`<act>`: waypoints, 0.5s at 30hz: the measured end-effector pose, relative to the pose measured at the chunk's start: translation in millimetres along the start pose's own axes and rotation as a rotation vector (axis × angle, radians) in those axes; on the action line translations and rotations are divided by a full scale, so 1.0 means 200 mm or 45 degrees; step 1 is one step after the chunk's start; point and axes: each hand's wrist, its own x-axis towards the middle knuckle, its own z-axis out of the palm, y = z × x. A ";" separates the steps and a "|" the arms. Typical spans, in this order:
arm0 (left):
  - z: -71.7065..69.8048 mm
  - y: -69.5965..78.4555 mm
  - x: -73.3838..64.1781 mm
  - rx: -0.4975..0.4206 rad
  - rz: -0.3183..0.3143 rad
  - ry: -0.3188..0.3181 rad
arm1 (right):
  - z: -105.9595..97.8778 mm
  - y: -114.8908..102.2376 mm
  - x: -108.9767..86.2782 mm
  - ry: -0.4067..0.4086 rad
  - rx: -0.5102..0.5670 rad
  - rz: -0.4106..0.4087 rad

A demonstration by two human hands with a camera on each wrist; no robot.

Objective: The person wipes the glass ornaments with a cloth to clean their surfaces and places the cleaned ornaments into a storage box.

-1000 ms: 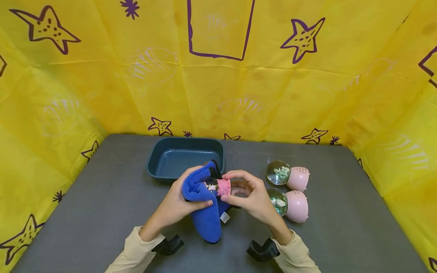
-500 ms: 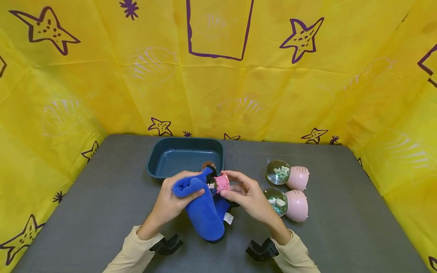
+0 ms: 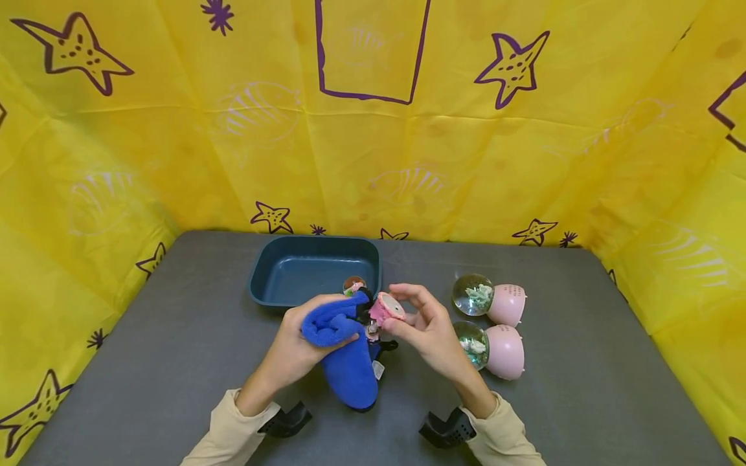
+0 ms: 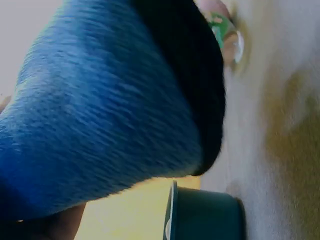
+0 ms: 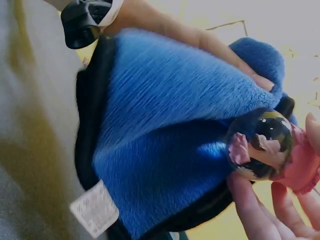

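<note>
My left hand [image 3: 294, 336] grips a folded blue cloth [image 3: 350, 375] with black edging; its lower part hangs down over the table. With thumb and fingertips, my right hand [image 3: 431, 333] pinches the pink base of a small snow globe [image 3: 387, 309]. The base is tilted so that its underside shows in the head view. In the right wrist view the clear ball of the globe [image 5: 262, 145] is right beside the cloth, figures inside it. A white tag [image 5: 96, 210] sits at the cloth's edge. The cloth fills much of the left wrist view.
A dark teal tray [image 3: 309, 278] stands behind the hands. Near its front right corner is another small globe [image 3: 353, 283], partly hidden by the cloth. Two larger snow globes with pale pink bases [image 3: 508, 304] lie on their sides at right. Yellow printed fabric surrounds the table.
My right hand has turned the small globe, bringing the base's underside into view, and the ball has come out from the cloth's fold. The cloth has shifted slightly left and lower.
</note>
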 end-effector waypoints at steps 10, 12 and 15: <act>0.03 0.00 -0.01 0.081 -0.018 0.047 | 0.03 0.04 -0.01 -0.038 -0.063 0.052; 0.03 -0.01 -0.01 0.087 -0.049 0.069 | 0.03 0.04 -0.01 -0.038 -0.087 0.067; 0.02 -0.01 -0.01 0.071 -0.088 0.086 | 0.03 0.03 -0.01 -0.017 -0.112 0.069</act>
